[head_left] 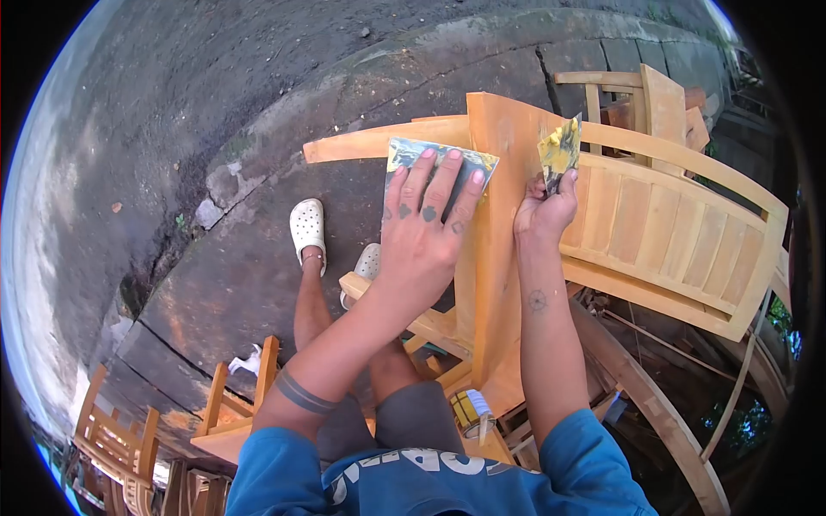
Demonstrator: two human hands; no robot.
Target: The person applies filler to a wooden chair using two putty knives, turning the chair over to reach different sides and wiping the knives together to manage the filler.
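Observation:
My left hand holds a wide, flat plate smeared with yellow, white and grey; four fingers lie across its face and the thumb is hidden. Upright in my right hand is a smaller scraper-like piece coated in yellow and dark paste, pinched near its lower end. Between the hands runs a broad, smooth orange-brown wooden panel, part of a piece of furniture. The plate's right corner overlaps the panel's left edge in view; whether they touch, I cannot tell.
A slatted wooden backrest extends right. Below the panel stands a container with a yellow label. Wooden chair frames are at lower left, and a curved wooden piece is at lower right. A white clog rests on the dark ground.

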